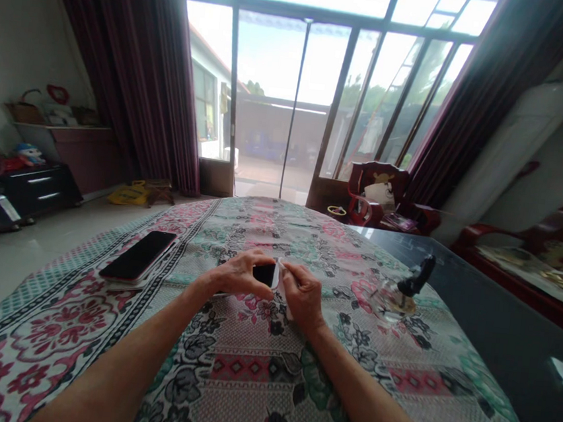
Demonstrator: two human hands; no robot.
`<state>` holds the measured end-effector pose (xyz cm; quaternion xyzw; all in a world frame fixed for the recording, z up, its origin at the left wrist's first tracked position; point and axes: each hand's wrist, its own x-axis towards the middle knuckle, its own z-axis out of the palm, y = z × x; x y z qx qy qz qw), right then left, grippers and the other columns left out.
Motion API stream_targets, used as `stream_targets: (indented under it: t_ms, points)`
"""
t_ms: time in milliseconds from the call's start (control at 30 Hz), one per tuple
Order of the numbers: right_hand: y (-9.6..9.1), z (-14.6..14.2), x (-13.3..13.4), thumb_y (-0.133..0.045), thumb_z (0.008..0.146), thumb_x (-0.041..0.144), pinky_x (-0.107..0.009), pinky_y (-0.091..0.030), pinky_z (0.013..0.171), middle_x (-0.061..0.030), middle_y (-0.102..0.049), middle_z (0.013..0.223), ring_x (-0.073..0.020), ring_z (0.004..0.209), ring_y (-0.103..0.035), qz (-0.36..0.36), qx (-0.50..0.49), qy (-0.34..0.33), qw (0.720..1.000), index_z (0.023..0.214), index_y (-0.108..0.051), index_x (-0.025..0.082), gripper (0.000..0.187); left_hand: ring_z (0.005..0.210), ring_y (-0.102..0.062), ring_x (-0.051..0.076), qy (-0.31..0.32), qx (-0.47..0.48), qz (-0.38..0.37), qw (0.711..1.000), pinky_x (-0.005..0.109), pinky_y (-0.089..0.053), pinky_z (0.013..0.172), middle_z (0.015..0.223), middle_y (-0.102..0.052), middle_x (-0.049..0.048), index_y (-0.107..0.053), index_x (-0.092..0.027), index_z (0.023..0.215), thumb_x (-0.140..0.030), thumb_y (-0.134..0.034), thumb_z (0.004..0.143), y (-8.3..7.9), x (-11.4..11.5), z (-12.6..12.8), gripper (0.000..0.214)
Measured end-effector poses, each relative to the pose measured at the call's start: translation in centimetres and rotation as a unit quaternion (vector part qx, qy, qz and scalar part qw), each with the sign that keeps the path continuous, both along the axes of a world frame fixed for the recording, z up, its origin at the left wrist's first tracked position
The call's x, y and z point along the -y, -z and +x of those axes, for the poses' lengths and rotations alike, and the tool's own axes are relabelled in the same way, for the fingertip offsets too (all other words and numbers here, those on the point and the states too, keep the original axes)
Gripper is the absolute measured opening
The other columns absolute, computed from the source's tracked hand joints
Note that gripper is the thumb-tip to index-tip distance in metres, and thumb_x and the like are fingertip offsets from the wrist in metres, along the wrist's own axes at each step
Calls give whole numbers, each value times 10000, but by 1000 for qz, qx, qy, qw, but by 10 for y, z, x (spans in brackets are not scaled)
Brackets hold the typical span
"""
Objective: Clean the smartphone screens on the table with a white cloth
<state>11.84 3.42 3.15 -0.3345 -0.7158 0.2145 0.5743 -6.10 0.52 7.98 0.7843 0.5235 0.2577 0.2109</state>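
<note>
Phone (pixel 264 274), small and dark-faced, is held just above the middle of the table (pixel 489 324), over a flowered cloth (pixel 246 373). The left hand (pixel 236 276) has its grip closed around the phone's near and left edges, fingers curled over the top. The right hand (pixel 303 294) pinches a thin white piece (pixel 280 268) lying against the phone's right edge; whether that piece is stuck to the phone or separate I cannot tell.

The hold looks slight on both sides, fingertips only. A pull from the right hand stronger than the left's grip could twist the phone free and drop it on the cloth, or crease the white piece.

To the left, well apart, a second phone (pixel 138 255) lies flat, screen up. To the right a clear glass dish (pixel 388 302) stands on the cloth with a dark object (pixel 419 272) propped in it, leaning out over the rim; a sweeping right elbow could knock it over. A basket (pixel 26 110) sits on a far shelf, its contents unclear.
</note>
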Motion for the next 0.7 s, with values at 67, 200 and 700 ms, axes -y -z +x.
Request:
stream_targets:
  t_ms: [67,200,700]
  points:
    - [0,-1,3,-537,819,237,-292,-509,710,-50,-719,816,-181,747,-656,3,1,-14,1000,872,-746,208,217,977,-574,233,-14,1,0,1000,333,-456,860,1079,-634,37,-662,-229,1158,-481,-781,577,1,-1,-3,644]
    - [-2,-3,7,-549,782,220,-285,-509,678,-49,-725,800,-178,727,-656,-5,11,-64,998,839,-751,209,210,947,-578,225,-39,-9,7,999,332,-461,837,1051,-641,32,-691,-228,1065,-465,-769,595,4,-4,-10,533]
    - [5,13,-24,-536,735,408,-261,-444,541,-46,-695,718,-182,620,-581,-158,-117,28,980,836,-731,136,350,1154,-478,307,19,-158,70,985,412,-356,1030,1238,-566,94,-556,-227,1277,-516,-797,568,22,-10,-3,803]
